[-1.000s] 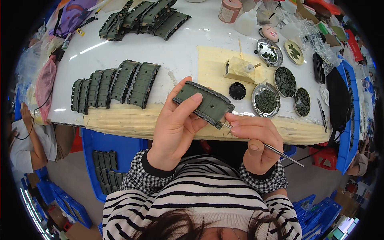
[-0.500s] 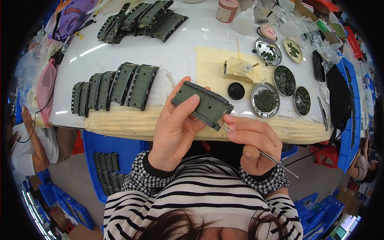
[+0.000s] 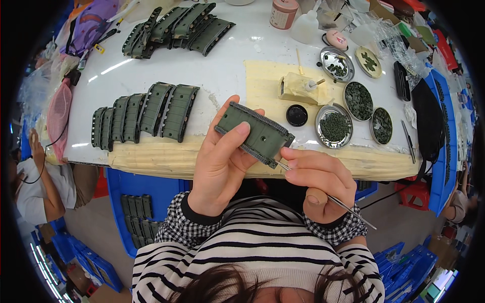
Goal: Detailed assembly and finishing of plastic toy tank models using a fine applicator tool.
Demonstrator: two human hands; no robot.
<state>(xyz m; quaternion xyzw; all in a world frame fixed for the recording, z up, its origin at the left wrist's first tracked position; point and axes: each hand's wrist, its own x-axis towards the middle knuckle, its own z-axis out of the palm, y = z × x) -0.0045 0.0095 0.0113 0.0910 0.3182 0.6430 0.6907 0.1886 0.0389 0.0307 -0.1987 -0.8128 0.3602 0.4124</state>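
Note:
My left hand (image 3: 220,156) is closed around a dark green, slightly curved model part (image 3: 252,132) with ridged, track-like long edges and a small hole. The thumb presses on its face, with fingers behind it. My right hand (image 3: 323,182) pinches a slim metal tool (image 3: 351,211). Its thin tip meets the part's lower right corner; whether the tip grips anything is too small to tell. A covering is wrapped around one right fingertip. On the table to the left stands a row of similar green parts (image 3: 178,111), and more are piled (image 3: 192,22) farther back.
Round tins of small green pieces (image 3: 334,127) stand at right, near a black cap (image 3: 296,115) and a tape-covered block (image 3: 300,88). A pen-like tool (image 3: 408,141) lies beyond. Below the table edge, a blue bin (image 3: 117,202) holds more parts. Another person sits at left (image 3: 43,182).
Both hands keep their hold and almost the same pose. The whole view has shifted slightly, and the tool's tip stays at the part's corner. The person at left has moved a hand a little.

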